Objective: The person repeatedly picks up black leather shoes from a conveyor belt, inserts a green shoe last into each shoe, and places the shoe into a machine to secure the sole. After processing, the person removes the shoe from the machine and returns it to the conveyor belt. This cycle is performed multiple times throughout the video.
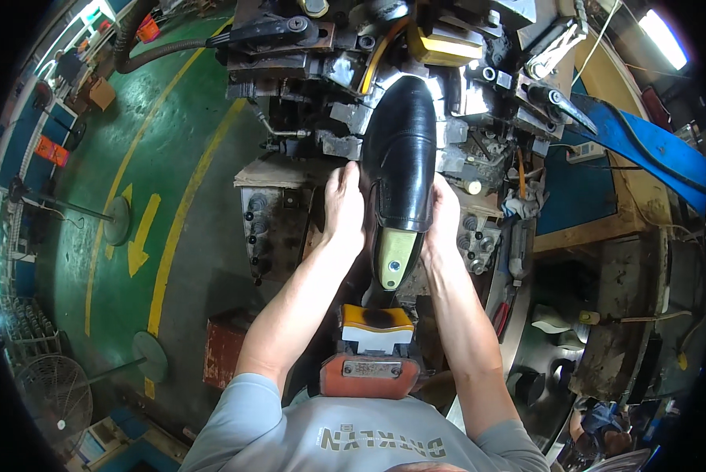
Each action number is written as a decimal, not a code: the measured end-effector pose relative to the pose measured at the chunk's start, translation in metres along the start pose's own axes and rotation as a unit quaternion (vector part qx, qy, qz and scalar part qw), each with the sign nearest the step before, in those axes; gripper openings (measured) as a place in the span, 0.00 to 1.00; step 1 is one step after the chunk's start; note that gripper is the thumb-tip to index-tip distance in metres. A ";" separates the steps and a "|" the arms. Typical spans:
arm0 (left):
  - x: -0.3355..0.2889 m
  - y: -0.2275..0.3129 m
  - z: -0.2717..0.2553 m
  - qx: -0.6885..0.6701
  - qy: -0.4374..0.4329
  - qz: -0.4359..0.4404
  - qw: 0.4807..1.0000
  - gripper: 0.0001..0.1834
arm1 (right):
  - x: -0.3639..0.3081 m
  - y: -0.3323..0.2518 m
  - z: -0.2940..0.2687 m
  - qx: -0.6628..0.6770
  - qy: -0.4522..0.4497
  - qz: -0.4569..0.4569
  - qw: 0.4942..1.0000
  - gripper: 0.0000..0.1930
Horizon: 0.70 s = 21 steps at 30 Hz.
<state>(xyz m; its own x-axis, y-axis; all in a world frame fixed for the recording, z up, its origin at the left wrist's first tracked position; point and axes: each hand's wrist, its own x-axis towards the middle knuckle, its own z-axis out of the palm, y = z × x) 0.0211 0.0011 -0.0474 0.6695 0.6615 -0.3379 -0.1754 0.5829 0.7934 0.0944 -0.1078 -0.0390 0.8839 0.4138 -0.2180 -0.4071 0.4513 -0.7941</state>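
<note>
A black leather shoe upper [404, 169], stretched over a pale green shoe last [396, 256], lies toe-forward between my two hands. My left hand [345, 208] presses along its left side, near the opening, with the fingertips pointing away from me. On the other side my right hand [444, 216] grips it, the fingers partly hidden behind the leather. The toe reaches in among the metal clamps of a machine [345, 118], just short of a yellow block [445, 47]. Between my forearms, below the heel, sits a yellow-topped pad [377, 318] on a white and red support.
A blue metal arm [644, 145] juts in at the right. Knobbed control panels [262, 228] flank the machine's lower part. At left, yellow lines and an arrow [144, 236] mark a green floor with a fan [54, 401]. Another person [602, 429] shows at lower right.
</note>
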 end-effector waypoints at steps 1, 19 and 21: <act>-0.003 -0.002 -0.001 0.029 0.010 0.006 1.000 0.21 | -0.007 -0.003 0.006 0.021 -0.002 0.017 1.000 0.18; -0.029 0.015 0.004 0.003 -0.095 -0.061 0.994 0.30 | -0.024 -0.028 0.023 0.052 -0.053 0.069 0.995 0.25; -0.029 0.014 0.000 -0.002 -0.091 -0.070 0.993 0.29 | -0.027 -0.026 0.017 0.061 -0.067 0.078 0.993 0.24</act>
<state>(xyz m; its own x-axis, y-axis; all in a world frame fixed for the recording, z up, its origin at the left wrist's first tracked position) -0.0003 -0.0097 -0.0263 0.8067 0.4780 -0.3475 -0.0742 0.6653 0.7429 0.0772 -0.1173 -0.0025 0.7733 0.5832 -0.2487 -0.5680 0.4632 -0.6803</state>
